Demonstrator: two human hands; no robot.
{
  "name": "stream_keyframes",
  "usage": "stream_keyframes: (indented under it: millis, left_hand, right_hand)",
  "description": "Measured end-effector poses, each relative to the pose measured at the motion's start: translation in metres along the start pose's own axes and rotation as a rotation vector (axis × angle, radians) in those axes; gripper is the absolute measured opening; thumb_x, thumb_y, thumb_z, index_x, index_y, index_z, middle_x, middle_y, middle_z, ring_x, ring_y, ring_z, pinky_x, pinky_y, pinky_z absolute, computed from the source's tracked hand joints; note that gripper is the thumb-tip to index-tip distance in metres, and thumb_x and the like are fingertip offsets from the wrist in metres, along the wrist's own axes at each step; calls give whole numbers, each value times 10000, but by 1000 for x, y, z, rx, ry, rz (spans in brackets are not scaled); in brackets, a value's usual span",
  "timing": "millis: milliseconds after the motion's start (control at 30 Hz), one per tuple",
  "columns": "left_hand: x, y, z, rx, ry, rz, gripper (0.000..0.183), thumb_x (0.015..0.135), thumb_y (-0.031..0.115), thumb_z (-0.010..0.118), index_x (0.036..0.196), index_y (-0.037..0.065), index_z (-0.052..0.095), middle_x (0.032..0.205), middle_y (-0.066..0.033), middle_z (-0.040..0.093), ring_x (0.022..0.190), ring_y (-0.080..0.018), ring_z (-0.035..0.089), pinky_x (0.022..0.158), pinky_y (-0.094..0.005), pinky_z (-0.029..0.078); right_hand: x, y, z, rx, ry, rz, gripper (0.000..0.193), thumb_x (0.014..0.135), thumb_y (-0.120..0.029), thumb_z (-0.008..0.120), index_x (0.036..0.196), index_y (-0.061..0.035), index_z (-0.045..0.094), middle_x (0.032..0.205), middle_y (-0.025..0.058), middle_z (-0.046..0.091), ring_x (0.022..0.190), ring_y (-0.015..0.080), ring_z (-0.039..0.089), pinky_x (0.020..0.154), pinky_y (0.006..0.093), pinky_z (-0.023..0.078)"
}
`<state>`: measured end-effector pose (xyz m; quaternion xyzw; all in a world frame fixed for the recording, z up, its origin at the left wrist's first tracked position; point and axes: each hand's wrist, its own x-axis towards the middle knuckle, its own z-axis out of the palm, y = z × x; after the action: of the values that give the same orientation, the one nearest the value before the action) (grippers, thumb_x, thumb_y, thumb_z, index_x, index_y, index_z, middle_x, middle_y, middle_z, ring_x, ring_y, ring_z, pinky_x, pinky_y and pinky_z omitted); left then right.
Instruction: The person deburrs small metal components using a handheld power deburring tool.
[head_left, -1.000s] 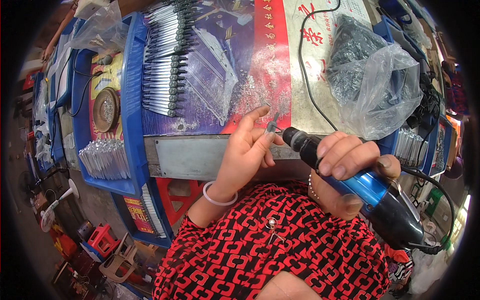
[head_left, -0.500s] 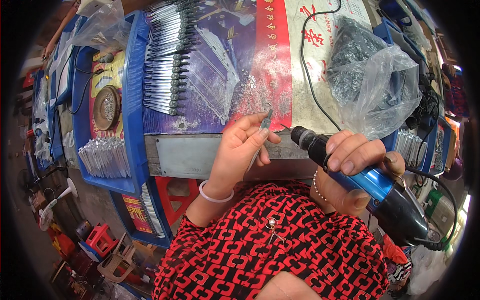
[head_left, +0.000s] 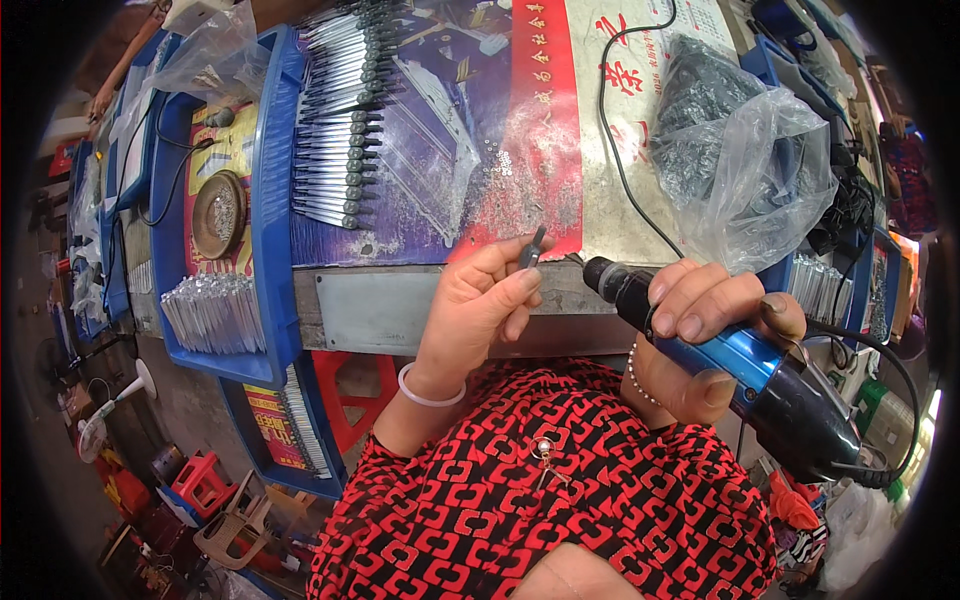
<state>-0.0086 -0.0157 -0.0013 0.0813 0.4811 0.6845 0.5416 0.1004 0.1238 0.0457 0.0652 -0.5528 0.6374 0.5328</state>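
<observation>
My left hand [head_left: 478,305] pinches a small piece with a dark grey tip [head_left: 533,250] between thumb and fingers, just above the table's front edge. Most of that piece is hidden in the grip. In my right hand [head_left: 712,318] is a blue and black electric screwdriver [head_left: 795,425], its black nose pointing up and left toward the pinched piece with a gap between them. Beyond my left hand, on the table, lies a stacked row of slim silver pieces with dark ends [head_left: 335,165]. Tiny pale rings [head_left: 505,162] are scattered on the sheet.
A blue tray [head_left: 272,200] at left holds many silver strips [head_left: 215,315] and a round brown dish [head_left: 219,215] of small parts. Back right sits a clear plastic bag [head_left: 735,160] of dark parts. A black cord [head_left: 622,165] crosses the printed sheet [head_left: 430,100].
My left hand has turned the small piece in its fingers and drawn back slightly from the screwdriver's nose. The screwdriver has shifted only a little.
</observation>
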Motion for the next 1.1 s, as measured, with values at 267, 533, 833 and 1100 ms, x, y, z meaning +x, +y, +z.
stream_keyframes:
  millis: [267,533,833,1100]
  left_hand:
    - [-3,-1,-9,-533,-271,-132,458,967,260,376,1242,-105,408,699,-32,546,417,-46,384,373,-178,299]
    - [-7,-6,-10,-550,-218,-115,440,974,259,366,1240,-89,411,756,-54,576,422,-49,392,371,-184,299]
    - [-12,-7,-4,-427,-105,-54,423,976,262,370,1236,-66,431,776,-57,577,490,-65,450,434,-193,342]
    - [-16,-4,-1,-357,-23,-19,425,977,269,367,1237,-60,438,779,-61,574,510,-80,474,439,-193,350]
  right_hand:
    - [-2,-8,-1,6,-61,8,618,802,-171,690,1269,-33,309,784,135,556,652,244,573,618,397,477]
    - [-5,-13,-6,9,-138,32,616,792,-117,685,1274,-35,310,809,143,557,675,251,580,639,404,478]
    - [-6,-14,-5,11,-165,20,612,788,-90,667,1269,-32,294,814,145,554,677,248,579,645,401,483]
    - [-5,-14,12,-220,-18,152,540,786,-243,665,1202,-37,389,725,75,502,589,178,528,566,322,456]
